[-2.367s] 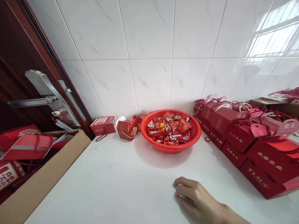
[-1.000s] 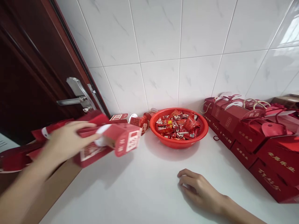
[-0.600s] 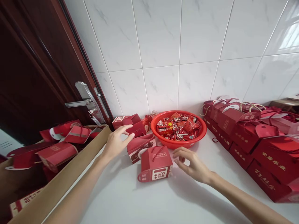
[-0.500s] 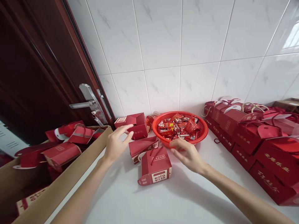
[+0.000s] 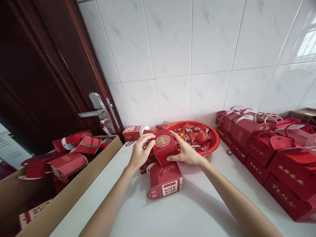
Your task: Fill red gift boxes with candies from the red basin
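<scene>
A red candy box (image 5: 165, 144) with a round gold emblem on the near face is raised in front of the basket. My right hand (image 5: 185, 149) grips it from the right, thumb on the near face and fingers over the far edge. My left hand (image 5: 141, 152) has bent fingers and thumb at the box's left edge; the exact contact there is hard to see. Just below stands a closed red handle box (image 5: 166, 179) with a white label. Another red box behind it is mostly hidden. Wrapped sweets (image 5: 195, 135) fill a red plastic basket (image 5: 215, 144) beyond my right hand.
Stacked red boxes (image 5: 261, 148) line the right side. At left, a cardboard carton (image 5: 98, 164) holds several red boxes (image 5: 67, 161). A small red box (image 5: 131, 133) sits by the tiled wall (image 5: 172, 95). A dark door with a metal handle (image 5: 91, 113) stands at left.
Both hands have come together at the middle, and a red box is now raised between them. The box by the wall beside my left hand has left its place.
</scene>
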Demonstrator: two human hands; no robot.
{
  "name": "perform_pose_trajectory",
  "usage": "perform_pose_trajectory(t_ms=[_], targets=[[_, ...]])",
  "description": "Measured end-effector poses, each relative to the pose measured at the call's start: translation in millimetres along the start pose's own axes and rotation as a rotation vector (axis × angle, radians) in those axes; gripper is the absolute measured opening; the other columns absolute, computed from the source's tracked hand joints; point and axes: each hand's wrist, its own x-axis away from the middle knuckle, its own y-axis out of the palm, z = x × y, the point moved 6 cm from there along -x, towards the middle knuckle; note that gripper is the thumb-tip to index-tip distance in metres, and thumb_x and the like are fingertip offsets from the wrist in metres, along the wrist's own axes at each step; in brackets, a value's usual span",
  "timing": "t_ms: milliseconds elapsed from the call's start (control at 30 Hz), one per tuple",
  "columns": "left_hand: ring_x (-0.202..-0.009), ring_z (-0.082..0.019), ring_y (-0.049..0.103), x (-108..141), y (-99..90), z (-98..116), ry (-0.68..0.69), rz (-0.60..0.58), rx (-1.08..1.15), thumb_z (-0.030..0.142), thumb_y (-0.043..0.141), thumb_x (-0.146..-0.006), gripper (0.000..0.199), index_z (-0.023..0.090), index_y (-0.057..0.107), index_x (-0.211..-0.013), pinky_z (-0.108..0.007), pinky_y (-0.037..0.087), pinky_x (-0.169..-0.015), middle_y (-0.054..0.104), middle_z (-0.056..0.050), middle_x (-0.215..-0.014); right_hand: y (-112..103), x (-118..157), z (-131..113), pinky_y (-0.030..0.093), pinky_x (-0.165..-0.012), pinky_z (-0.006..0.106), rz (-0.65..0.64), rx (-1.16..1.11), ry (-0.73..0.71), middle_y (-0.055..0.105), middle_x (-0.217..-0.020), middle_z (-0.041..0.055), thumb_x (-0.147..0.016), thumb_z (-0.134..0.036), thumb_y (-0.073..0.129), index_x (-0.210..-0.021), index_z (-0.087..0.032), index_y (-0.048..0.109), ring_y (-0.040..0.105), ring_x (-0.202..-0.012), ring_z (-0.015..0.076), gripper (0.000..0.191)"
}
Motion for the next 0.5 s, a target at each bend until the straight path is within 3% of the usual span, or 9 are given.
perform_pose_trajectory(t_ms=[133,267,367,500], targets=[[-0.123,-0.028,0.060,3,8.2,-4,-0.147,-0.035,0.240,0.051,0.065,-0.085,0.037,0.021,0.073,-0.106,-0.039,0.048,-0.103,0.069,-0.010,-0.124,-5,1,-3,0.039,-0.115,0.044,0.063,-0.036,0.030,0.050,-0.149,0.0132,-0.065,-0.037,0.088,-0.151,-0.024,0.033,0.049,-0.137,0.0284,0.103],[-0.128,-0.028,0.058,-2,15.9,-4,-0.344,-0.008,0.668,0.054,0.072,-0.079,0.047,0.022,0.072,-0.114,-0.035,0.047,-0.103,0.067,-0.007,-0.131,-13,3,-20,0.050,-0.103,0.044,0.162,-0.265,0.087,0.063,-0.133,0.0113,-0.071,-0.043,0.084,-0.139,-0.024,0.046,0.060,-0.123,0.0273,0.081],[-0.114,-0.024,0.067,-6,22.9,-7,-0.537,-0.015,0.907,0.046,0.077,-0.075,0.039,0.020,0.075,-0.105,-0.028,0.054,-0.089,0.074,-0.006,-0.117,-20,7,-39,0.053,-0.099,0.045,0.195,-0.392,0.101,0.067,-0.126,0.0099,-0.075,-0.045,0.080,-0.132,-0.024,0.053,0.064,-0.116,0.0276,0.067],[-0.080,-0.020,0.073,-4,32.6,2,-0.623,-0.210,1.094,0.032,0.078,-0.072,0.021,0.015,0.076,-0.085,-0.023,0.056,-0.066,0.078,-0.005,-0.087,-29,14,-58,0.053,-0.098,0.045,0.186,-0.390,0.067,0.068,-0.126,0.0082,-0.078,-0.047,0.077,-0.128,-0.026,0.058,0.066,-0.114,0.0281,0.058]])
